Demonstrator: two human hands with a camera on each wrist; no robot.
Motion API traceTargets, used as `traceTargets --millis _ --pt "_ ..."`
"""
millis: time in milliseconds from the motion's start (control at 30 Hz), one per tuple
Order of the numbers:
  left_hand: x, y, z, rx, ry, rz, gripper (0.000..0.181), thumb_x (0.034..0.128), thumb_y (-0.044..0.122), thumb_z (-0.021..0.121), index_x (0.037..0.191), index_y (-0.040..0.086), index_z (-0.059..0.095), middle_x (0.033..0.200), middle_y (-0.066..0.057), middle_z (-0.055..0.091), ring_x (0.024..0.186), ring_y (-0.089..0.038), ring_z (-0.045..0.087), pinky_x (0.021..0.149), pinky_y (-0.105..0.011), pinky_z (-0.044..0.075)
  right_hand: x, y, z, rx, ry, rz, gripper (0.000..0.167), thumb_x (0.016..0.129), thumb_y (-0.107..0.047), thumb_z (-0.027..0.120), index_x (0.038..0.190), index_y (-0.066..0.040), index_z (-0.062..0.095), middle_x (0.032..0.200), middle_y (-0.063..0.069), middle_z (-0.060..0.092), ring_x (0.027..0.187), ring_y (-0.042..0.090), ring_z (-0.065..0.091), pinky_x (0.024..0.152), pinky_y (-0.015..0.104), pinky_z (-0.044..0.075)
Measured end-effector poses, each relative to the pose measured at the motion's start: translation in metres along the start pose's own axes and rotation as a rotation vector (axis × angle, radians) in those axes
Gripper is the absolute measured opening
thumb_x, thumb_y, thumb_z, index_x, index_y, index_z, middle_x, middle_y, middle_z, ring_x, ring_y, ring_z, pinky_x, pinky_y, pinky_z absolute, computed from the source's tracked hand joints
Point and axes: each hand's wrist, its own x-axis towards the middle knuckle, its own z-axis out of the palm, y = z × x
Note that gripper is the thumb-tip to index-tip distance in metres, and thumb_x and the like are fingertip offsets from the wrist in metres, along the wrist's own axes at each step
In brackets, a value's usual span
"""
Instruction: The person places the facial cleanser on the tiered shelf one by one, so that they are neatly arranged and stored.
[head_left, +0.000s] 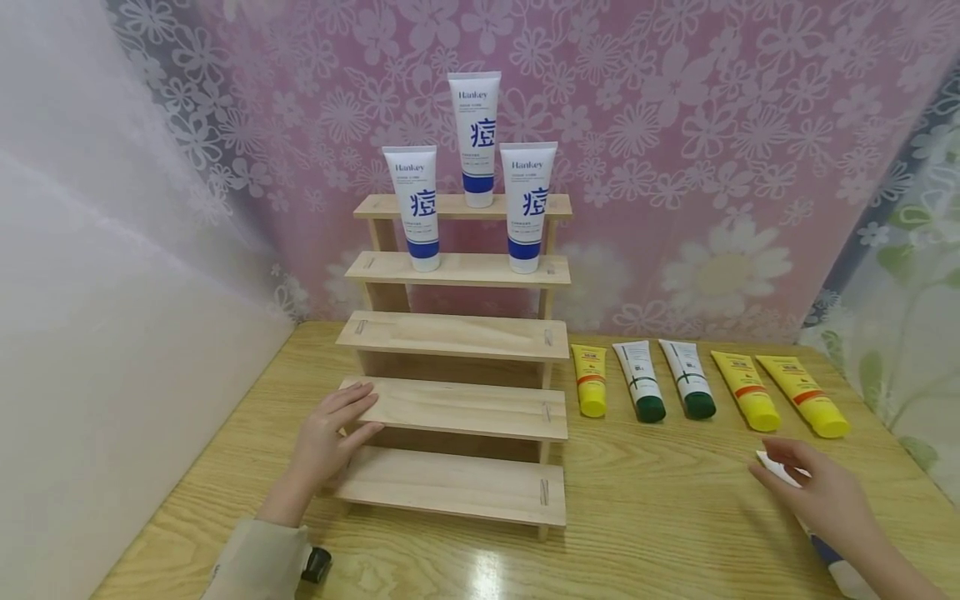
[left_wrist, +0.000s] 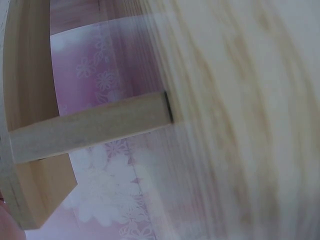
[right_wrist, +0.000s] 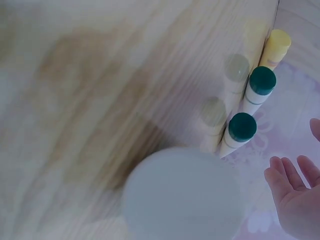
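Nine tubes show in all. Four are white with blue bands: three of these white-and-blue tubes [head_left: 475, 142] stand upright on the wooden stand [head_left: 450, 335], one on the highest and farthest of its five tiers and two on the second, left and right. The fourth white-and-blue tube [head_left: 827, 550] is at the near right, beneath the right hand [head_left: 821, 496]. Right of the stand, along the far part of the desk [head_left: 645, 500], lie three yellow tubes [head_left: 591, 383] and two white tubes with green caps [head_left: 640, 382]; one yellow tube is at the row's left end, two at its right.

The hands are well apart. The left hand [head_left: 330, 433] rests on the left end of the fourth tier, fingers laid over the top and thumb spread apart at the front edge. The right hand reaches in from the near right, thumb and fingers parted near the fourth tube's flat white end; whether they touch it I cannot tell.
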Motion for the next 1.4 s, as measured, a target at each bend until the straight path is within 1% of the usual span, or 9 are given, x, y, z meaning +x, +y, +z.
traceTargets --millis 67,100,233,300,400,500,733,1100,1400 --pt "0.000 0.000 0.000 0.000 0.001 0.001 0.041 0.0757 0.030 0.067 0.101 -0.003 0.065 0.110 -0.016 0.059 0.103 -0.032 0.053 0.089 -0.043 0.041 -0.001 0.004 -0.002 -0.007 0.000 0.015 0.045 0.080 -0.026 0.066 0.107 0.008 0.054 0.100 0.029 0.057 0.079 0.005 0.057 0.057 0.009 0.048" --pt "0.000 0.000 0.000 0.000 0.001 0.001 0.041 0.0753 0.029 0.068 0.101 -0.003 0.065 0.110 -0.016 0.059 0.103 -0.032 0.053 0.089 -0.043 0.041 -0.002 0.006 -0.002 -0.006 -0.003 0.021 0.046 0.080 -0.026 0.066 0.107 0.009 0.053 0.100 0.030 0.056 0.081 0.014 0.059 0.057 0.013 0.050" --pt "0.000 0.000 -0.001 0.003 -0.005 -0.005 0.041 0.0751 0.029 0.068 0.101 -0.003 0.065 0.110 -0.016 0.059 0.103 -0.032 0.053 0.089 -0.043 0.041 -0.005 0.017 -0.003 -0.032 -0.007 0.042 0.048 0.081 -0.028 0.065 0.107 0.010 0.052 0.100 0.029 0.056 0.082 0.017 0.058 0.059 0.025 0.053" --pt "0.000 0.001 -0.001 0.007 -0.007 -0.007 0.042 0.0757 0.030 0.068 0.101 -0.003 0.065 0.110 -0.016 0.059 0.103 -0.032 0.053 0.089 -0.043 0.041 -0.007 0.022 -0.002 -0.057 0.000 0.059 0.051 0.080 -0.031 0.065 0.107 0.009 0.052 0.099 0.029 0.056 0.084 0.030 0.058 0.060 0.033 0.053" --pt "0.000 0.000 0.000 0.011 -0.007 -0.008 0.042 0.0763 0.031 0.067 0.101 -0.003 0.065 0.110 -0.016 0.059 0.103 -0.032 0.053 0.089 -0.043 0.041 -0.009 0.029 -0.003 -0.069 -0.007 0.099 0.055 0.080 -0.034 0.065 0.108 0.011 0.050 0.101 0.031 0.055 0.086 0.033 0.056 0.063 0.040 0.052" --pt "-0.001 -0.001 0.000 0.014 -0.006 -0.009 0.042 0.0756 0.031 0.067 0.101 -0.003 0.065 0.110 -0.015 0.059 0.104 -0.032 0.053 0.089 -0.043 0.041 -0.010 0.033 -0.006 -0.048 -0.051 0.151 0.061 0.082 -0.038 0.061 0.110 0.014 0.046 0.103 0.035 0.050 0.092 0.047 0.049 0.069 0.047 0.049" --pt "-0.002 -0.002 0.001 0.015 -0.006 -0.011 0.043 0.0756 0.032 0.067 0.101 -0.002 0.065 0.111 -0.014 0.059 0.104 -0.031 0.052 0.088 -0.042 0.042 -0.015 0.043 -0.011 -0.051 -0.143 0.269 0.072 0.084 -0.048 0.053 0.114 0.016 0.039 0.107 0.038 0.045 0.096 0.049 0.044 0.075 0.055 0.045" --pt "-0.002 -0.003 0.002 0.016 -0.010 -0.016 0.046 0.0793 0.038 0.061 0.102 -0.002 0.065 0.112 -0.014 0.059 0.105 -0.030 0.052 0.089 -0.042 0.041 -0.021 0.073 -0.012 -0.098 -0.190 0.281 0.076 0.083 -0.052 0.053 0.114 0.016 0.040 0.103 0.036 0.047 0.091 0.048 0.046 0.068 0.052 0.047" --pt "-0.002 -0.003 0.002 0.013 -0.013 -0.013 0.048 0.0801 0.040 0.059 0.102 -0.002 0.065 0.111 -0.014 0.059 0.105 -0.031 0.052 0.089 -0.042 0.041 -0.023 0.084 -0.012 -0.087 -0.273 0.364 0.083 0.080 -0.057 0.052 0.117 0.017 0.036 0.105 0.037 0.045 0.091 0.047 0.045 0.067 0.051 0.046"
